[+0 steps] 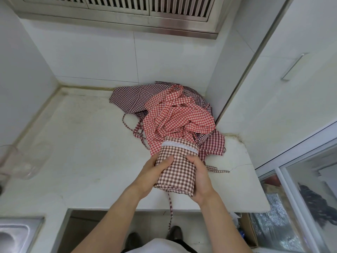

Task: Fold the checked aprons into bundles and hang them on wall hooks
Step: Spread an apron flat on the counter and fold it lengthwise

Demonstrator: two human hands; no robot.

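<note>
A folded brown-and-white checked apron (177, 167) with a white trim band sits between my hands above the counter's front edge. My left hand (155, 175) grips its left side, thumb on top. My right hand (199, 177) grips its right side, thumb curled over the cloth. One apron strap (170, 210) hangs down past the counter edge. Behind it lies a loose pile: a red checked apron (175, 117) on top of dark maroon checked aprons (133, 95), pushed against the back right corner.
The white counter (82, 143) has a cracked right end. A clear plastic container (21, 161) stands at the left edge, a steel sink (14, 234) at lower left. A range hood (127, 11) hangs overhead. A white cabinet (282, 88) flanks the right.
</note>
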